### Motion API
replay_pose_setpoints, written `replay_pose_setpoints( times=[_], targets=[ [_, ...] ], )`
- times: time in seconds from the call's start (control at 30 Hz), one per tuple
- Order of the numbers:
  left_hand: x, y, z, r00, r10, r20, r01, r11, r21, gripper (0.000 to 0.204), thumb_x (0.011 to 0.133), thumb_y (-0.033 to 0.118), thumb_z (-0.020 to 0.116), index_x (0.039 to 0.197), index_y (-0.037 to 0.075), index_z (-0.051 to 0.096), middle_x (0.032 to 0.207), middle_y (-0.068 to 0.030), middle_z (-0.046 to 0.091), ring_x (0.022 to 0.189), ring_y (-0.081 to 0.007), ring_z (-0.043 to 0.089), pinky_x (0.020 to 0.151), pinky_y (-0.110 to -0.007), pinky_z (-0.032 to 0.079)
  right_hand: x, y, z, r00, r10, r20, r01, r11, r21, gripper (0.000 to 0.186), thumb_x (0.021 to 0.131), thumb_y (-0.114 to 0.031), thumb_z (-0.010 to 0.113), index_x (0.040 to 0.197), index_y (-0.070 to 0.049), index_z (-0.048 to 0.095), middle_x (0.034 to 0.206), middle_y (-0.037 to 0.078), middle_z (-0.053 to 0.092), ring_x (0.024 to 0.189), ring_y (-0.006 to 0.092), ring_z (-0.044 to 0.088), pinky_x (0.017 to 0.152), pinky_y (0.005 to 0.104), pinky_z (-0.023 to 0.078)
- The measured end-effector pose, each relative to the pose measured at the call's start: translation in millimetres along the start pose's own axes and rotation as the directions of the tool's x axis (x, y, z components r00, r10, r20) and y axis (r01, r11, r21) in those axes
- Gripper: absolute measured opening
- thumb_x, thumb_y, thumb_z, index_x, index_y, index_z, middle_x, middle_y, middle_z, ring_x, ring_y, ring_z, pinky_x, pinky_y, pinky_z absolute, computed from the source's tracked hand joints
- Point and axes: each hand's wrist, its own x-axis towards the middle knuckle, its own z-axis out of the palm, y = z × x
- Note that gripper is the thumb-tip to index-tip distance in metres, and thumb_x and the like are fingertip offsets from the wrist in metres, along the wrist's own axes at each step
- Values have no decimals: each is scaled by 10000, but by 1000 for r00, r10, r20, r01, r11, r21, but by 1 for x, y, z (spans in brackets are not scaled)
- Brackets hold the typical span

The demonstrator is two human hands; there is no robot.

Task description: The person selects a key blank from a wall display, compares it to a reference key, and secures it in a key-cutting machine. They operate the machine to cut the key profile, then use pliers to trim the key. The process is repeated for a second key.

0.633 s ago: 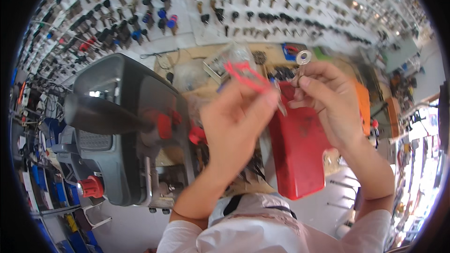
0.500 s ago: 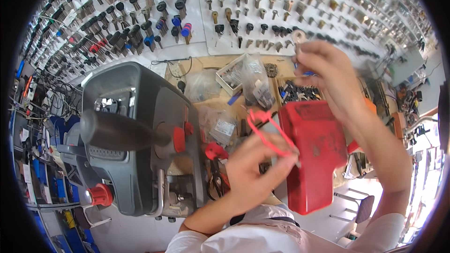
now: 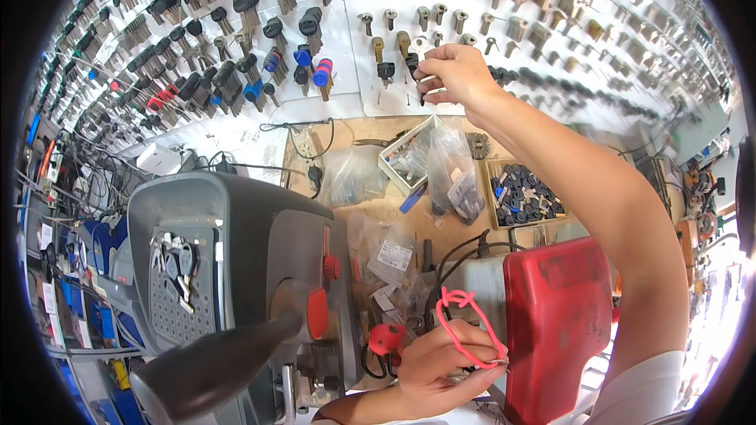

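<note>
My left hand (image 3: pixel 441 366) is low in the middle, its thumb and fingers pinched on a looped pink cord (image 3: pixel 483 323). A small metal piece shows at the pinched end of the cord, too small to make out. High up at the wall, my right hand (image 3: pixel 465 75) pinches a silvery key (image 3: pixel 420 46) with a broad round head. It is held in front of hanging keys, and black-headed keys (image 3: pixel 384 71) hang just left of my fingers. My right fingers partly hide the key's blade.
A grey machine (image 3: pixel 252 212) with a thick black lever (image 3: pixel 216 366) stands at left, with loose keys on its top tray. A red machine cover (image 3: pixel 559 323) lies beneath my right arm. Behind are a tray of keys (image 3: pixel 526 195), plastic bags (image 3: pixel 453 173) and cables.
My right hand has gone left and up against the key wall with the key. My left hand still holds the pink cord, lower in view. The whole view has tilted up toward the wall.
</note>
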Motion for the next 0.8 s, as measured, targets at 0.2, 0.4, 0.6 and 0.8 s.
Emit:
replay_pose_setpoints(
  times=[0.2,0.4,0.6,0.8],
  targets=[
    [5,-11,-3,999,-43,-33,43,999,-7,117,675,-85,628,783,-77,583,790,-199,607,692,-239,599,589,-307,483,5,5,-1,999,-13,51,11,999,39,192,797,-104,551,935,26,519,827,97,590,693,166,594,590,288,514],
    [3,-8,5,999,-39,-25,37,998,-44,110,684,-81,630,785,-70,587,808,-193,614,702,-217,591,598,-297,476,-25,-1,-7,997,55,55,-55,998,-13,184,806,-130,553,940,-11,515,836,78,577,696,147,577,638,296,510],
    [-4,-2,8,999,-46,-24,46,999,-23,87,700,-61,621,781,-76,594,810,-183,616,709,-210,588,612,-292,471,-43,-5,-8,997,73,29,-74,997,24,166,797,-93,530,931,4,517,822,91,587,643,158,581,582,296,500],
    [-19,16,8,977,-159,-139,159,987,-10,115,759,12,579,810,-90,577,768,-190,594,572,-181,571,560,-296,489,-120,-39,-22,994,-13,111,1,995,101,179,800,-103,546,933,13,519,789,87,590,627,133,570,569,278,492]
  ],
)
